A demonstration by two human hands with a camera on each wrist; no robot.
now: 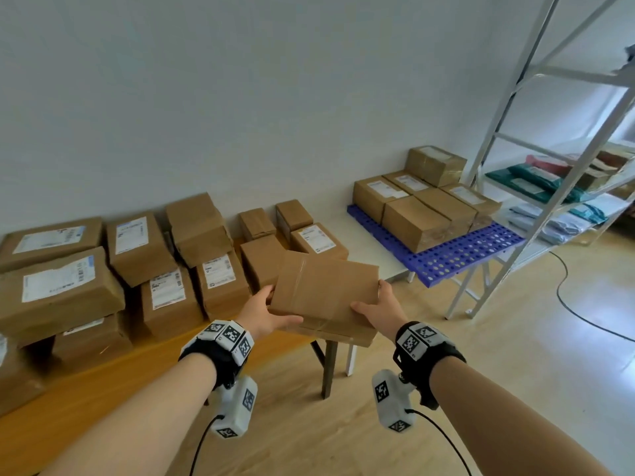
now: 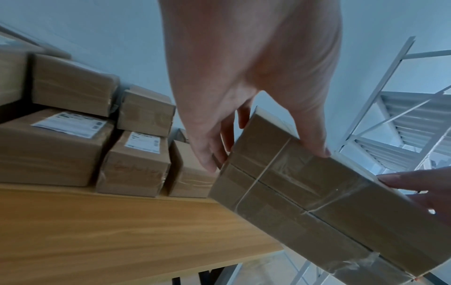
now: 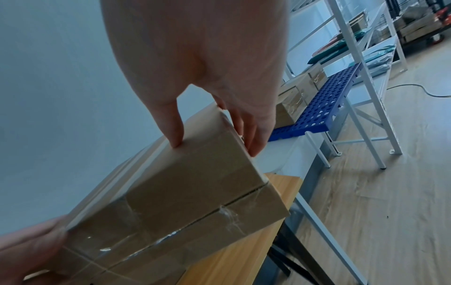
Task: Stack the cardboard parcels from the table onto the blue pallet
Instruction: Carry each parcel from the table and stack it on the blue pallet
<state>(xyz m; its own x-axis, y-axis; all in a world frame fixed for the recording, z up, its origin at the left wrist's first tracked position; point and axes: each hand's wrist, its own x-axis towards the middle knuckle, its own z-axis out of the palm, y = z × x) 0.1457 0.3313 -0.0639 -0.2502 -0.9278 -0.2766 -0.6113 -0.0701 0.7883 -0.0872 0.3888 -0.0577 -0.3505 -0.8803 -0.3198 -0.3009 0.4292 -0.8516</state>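
Wooden tabletop (image 1: 103,379) carries many taped cardboard parcels (image 1: 62,290). Blue pallet (image 1: 464,252), to its right, bears six stacked parcels (image 1: 415,223). One flat parcel (image 1: 323,297) is held above the tabletop's right end, left hand (image 1: 264,314) and right hand (image 1: 381,312) gripping opposite ends, fingers (image 2: 212,146) curled around its edges.

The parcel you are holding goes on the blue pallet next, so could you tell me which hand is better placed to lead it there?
Right. The right hand holds the parcel on the side nearer the pallet.
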